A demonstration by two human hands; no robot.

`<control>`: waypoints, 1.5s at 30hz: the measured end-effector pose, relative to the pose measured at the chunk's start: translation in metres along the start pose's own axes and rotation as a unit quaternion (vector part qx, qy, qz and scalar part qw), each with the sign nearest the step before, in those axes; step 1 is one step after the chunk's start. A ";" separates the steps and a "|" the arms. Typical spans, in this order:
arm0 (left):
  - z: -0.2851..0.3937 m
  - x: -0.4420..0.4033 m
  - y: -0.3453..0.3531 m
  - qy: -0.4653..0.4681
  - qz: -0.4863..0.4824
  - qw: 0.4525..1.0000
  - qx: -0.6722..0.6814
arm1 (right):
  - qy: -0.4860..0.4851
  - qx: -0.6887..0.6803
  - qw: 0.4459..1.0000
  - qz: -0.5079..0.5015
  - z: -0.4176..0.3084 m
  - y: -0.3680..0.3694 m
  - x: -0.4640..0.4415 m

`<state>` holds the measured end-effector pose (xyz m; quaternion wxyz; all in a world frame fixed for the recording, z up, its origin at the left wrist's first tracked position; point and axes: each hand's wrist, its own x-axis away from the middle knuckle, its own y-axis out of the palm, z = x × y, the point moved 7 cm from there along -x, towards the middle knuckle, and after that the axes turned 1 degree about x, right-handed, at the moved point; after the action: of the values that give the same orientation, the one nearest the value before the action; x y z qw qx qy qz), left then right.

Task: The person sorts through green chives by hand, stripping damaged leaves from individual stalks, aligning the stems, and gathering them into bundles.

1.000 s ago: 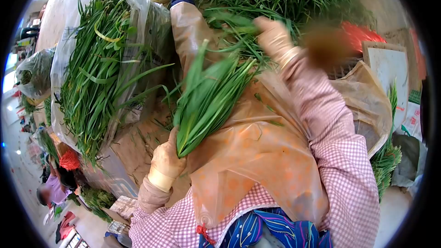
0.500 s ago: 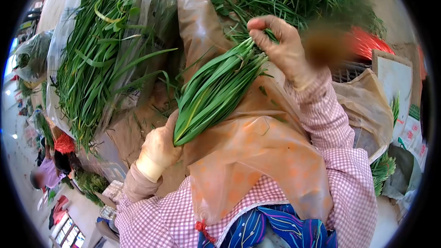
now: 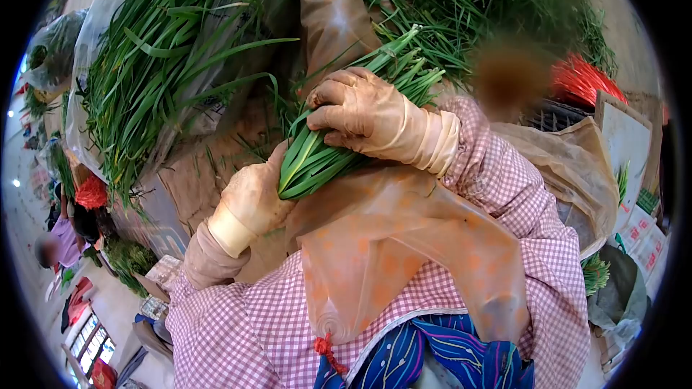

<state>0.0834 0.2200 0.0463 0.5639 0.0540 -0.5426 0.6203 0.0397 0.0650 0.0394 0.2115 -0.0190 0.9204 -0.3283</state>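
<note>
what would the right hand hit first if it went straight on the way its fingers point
The right hand, lying across the green bunch, would probably meet the bagged greens first; depth is unclear, so it might pass above them.

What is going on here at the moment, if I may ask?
A person in a checked top and apron is handling a bunch of long green leaves. The left hand holds its leafy end, while the right hand lies across its middle, fingers curled over it. The pale stem ends point away from the body. A heap of loose greens lies ahead, and more leaves fill a plastic bag on the left.
</note>
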 end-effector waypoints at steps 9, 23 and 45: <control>0.003 0.004 -0.006 0.003 0.014 0.999 0.034 | 0.048 -0.241 0.967 0.067 0.006 -0.019 0.002; 0.000 0.004 0.004 0.039 0.058 0.997 0.018 | -0.026 -0.085 0.991 0.102 -0.014 -0.001 -0.003; 0.000 0.006 0.014 0.010 0.067 0.998 -0.012 | 0.494 -0.332 0.792 0.135 0.080 -0.045 0.085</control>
<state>0.0705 0.2270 0.0420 0.5272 0.0046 -0.5464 0.6507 -0.0107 -0.0329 -0.0203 -0.2490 0.2011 0.9452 0.0645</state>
